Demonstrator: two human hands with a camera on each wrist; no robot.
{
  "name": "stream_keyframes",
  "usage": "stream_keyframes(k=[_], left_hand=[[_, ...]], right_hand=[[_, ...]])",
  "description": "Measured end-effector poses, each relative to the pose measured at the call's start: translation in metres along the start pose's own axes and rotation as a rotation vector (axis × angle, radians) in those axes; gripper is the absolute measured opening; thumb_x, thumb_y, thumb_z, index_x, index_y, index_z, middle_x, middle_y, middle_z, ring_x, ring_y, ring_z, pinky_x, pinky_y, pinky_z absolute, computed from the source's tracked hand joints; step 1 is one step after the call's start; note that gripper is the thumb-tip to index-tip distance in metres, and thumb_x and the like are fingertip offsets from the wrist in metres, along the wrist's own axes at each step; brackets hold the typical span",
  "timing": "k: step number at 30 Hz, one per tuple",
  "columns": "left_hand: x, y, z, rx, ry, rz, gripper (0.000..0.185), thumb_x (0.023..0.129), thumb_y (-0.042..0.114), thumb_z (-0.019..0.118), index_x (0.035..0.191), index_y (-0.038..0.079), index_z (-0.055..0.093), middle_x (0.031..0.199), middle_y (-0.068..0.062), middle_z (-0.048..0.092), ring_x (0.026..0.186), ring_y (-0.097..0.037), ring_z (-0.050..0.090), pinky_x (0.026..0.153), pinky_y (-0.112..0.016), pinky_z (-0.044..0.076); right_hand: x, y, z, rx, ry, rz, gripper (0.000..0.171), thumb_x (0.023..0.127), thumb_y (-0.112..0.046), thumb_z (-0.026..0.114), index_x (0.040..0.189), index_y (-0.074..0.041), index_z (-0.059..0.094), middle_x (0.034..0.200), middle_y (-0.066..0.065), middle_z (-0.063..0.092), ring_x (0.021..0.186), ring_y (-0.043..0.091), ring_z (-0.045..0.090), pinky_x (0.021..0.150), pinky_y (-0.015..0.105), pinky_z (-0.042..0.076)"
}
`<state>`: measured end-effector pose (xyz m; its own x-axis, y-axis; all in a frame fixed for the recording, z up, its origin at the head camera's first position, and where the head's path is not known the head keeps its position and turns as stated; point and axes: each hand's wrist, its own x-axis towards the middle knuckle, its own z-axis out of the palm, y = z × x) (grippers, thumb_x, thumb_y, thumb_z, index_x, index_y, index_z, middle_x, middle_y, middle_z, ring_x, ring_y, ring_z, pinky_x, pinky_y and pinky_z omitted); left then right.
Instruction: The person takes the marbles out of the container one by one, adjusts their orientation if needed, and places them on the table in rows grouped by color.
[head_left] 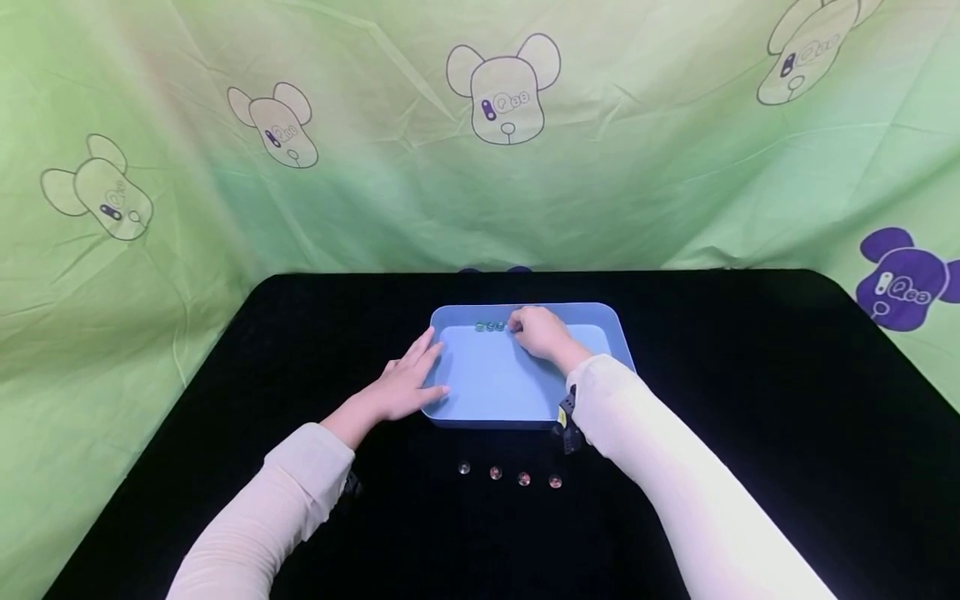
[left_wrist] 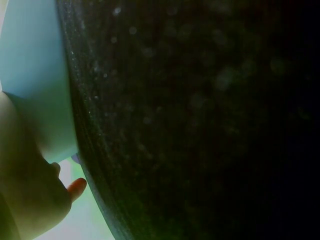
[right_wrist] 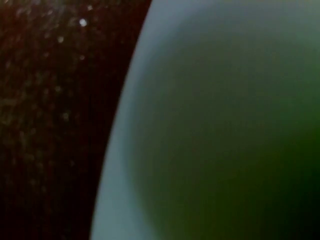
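A shallow blue tray (head_left: 495, 375) lies on the black table. Three green glass marbles (head_left: 491, 327) form a row along its far inner side. At the right end of that row, my right hand (head_left: 542, 332) reaches down with curled fingers and seems to pinch a small marble, mostly hidden by the fingertips. My left hand (head_left: 407, 385) rests on the tray's left rim, fingers spread and fairly straight. The left wrist view shows part of that left hand (left_wrist: 32, 185) against the tray wall (left_wrist: 37, 65). In the right wrist view, only the blurred tray rim (right_wrist: 112, 165) appears, without fingers.
In front of the tray, several clear and reddish glass marbles (head_left: 524, 479) lie in a row on the black tabletop (head_left: 360, 317). A green curtain (head_left: 390, 200) with bear-head prints hangs behind and beside the table.
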<state>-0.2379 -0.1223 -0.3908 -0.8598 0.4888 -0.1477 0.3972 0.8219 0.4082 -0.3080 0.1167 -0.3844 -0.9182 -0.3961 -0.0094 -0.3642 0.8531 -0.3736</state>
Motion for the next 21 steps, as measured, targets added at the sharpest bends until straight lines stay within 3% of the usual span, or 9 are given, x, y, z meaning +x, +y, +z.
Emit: stream_keyframes(k=[11, 21], left_hand=[[0.0, 0.001, 0.0, -0.001, 0.001, -0.003, 0.07, 0.086, 0.041, 0.045, 0.139, 0.008, 0.014, 0.144, -0.005, -0.009, 0.13, -0.02, -0.002, 0.094, -0.047, 0.016], [0.001, 0.001, 0.0, 0.008, -0.004, -0.01, 0.07, 0.086, 0.042, 0.044, 0.139, 0.008, 0.014, 0.144, -0.004, -0.01, 0.13, -0.019, -0.003, 0.094, -0.047, 0.016]], right_hand=[[-0.001, 0.006, -0.001, 0.11, 0.031, -0.025, 0.02, 0.075, 0.007, 0.05, 0.091, 0.003, 0.061, 0.094, 0.015, 0.06, 0.092, 0.028, 0.054, 0.081, 0.035, 0.039], [-0.003, 0.013, -0.001, 0.254, 0.085, -0.027, 0.014, 0.075, 0.003, 0.055, 0.088, 0.004, 0.061, 0.086, 0.014, 0.06, 0.084, 0.026, 0.054, 0.077, 0.035, 0.039]])
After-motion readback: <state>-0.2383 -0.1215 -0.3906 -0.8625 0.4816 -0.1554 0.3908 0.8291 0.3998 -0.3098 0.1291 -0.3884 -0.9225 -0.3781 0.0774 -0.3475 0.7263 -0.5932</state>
